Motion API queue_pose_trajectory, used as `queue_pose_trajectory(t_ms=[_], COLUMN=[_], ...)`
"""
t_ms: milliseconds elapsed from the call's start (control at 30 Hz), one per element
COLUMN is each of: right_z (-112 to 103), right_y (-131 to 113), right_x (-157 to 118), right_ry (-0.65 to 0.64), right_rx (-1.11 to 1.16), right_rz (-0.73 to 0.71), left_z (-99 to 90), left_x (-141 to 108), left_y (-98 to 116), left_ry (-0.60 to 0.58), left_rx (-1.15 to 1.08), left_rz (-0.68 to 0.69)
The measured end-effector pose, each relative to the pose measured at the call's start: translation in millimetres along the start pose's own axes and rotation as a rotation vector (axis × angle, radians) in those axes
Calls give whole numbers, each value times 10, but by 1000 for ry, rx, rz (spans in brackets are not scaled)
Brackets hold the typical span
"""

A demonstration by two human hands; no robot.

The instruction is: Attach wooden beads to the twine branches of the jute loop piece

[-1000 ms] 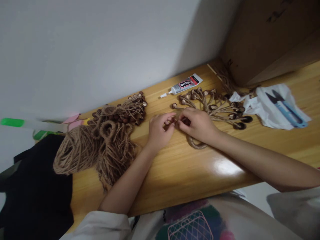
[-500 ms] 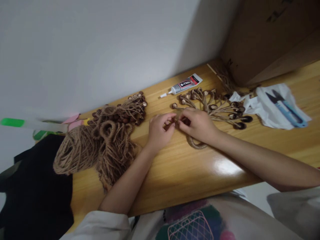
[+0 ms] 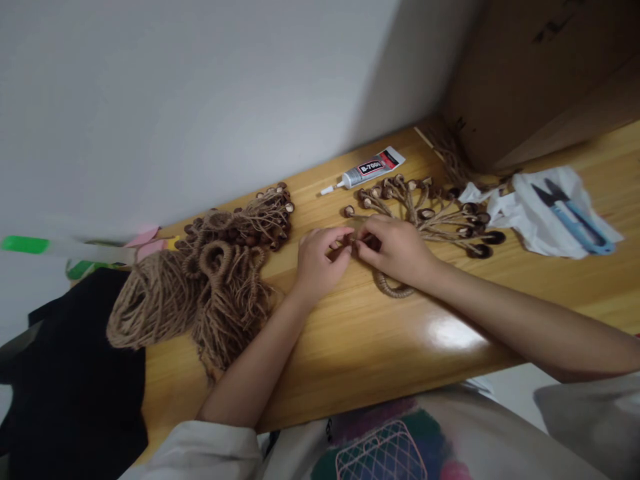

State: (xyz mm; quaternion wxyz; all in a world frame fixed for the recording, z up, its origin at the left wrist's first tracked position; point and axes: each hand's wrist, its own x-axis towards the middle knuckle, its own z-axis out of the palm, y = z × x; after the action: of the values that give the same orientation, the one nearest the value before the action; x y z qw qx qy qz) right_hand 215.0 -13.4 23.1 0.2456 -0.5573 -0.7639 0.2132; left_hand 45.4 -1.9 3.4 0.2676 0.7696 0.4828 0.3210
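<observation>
Both my hands meet over the middle of the wooden table, fingertips pinched close together. My left hand point(image 3: 323, 260) is closed at thumb and forefinger on something small and dark that I cannot make out. Facing it, my right hand point(image 3: 395, 247) pinches at the same spot, its fingers hiding most of what is there. Under the right hand, a wrapped cord loop point(image 3: 393, 288) shows its curved end. Beyond it fan out several twine strands point(image 3: 440, 223) tipped with brown, cap-like pieces, some with pale centres.
A glue tube point(image 3: 373, 168) lies near the wall. On the right, blue thread snips point(image 3: 575, 217) rest on white tissue point(image 3: 533, 187) before a cardboard box point(image 3: 545, 87). On the left are a twine ball point(image 3: 153, 300), corded bundles point(image 3: 225, 293) and black cloth point(image 3: 75, 373).
</observation>
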Motion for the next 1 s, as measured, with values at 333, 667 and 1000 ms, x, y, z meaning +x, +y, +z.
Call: queue_pose_trajectory(t_ms=[333,667,1000], right_z=[11,10,20], right_y=[7,-4,25], right_x=[5,-8,-10], right_ry=[2,0,14], right_rx=[-11,-6,-13], right_rz=[-5,1,-23], left_z=[9,4,5], left_x=[3,3,0], left_y=[-13,-17,-23], left_ry=[12,-5,13], left_rx=[7,3,-4], left_rz=[18,20,43])
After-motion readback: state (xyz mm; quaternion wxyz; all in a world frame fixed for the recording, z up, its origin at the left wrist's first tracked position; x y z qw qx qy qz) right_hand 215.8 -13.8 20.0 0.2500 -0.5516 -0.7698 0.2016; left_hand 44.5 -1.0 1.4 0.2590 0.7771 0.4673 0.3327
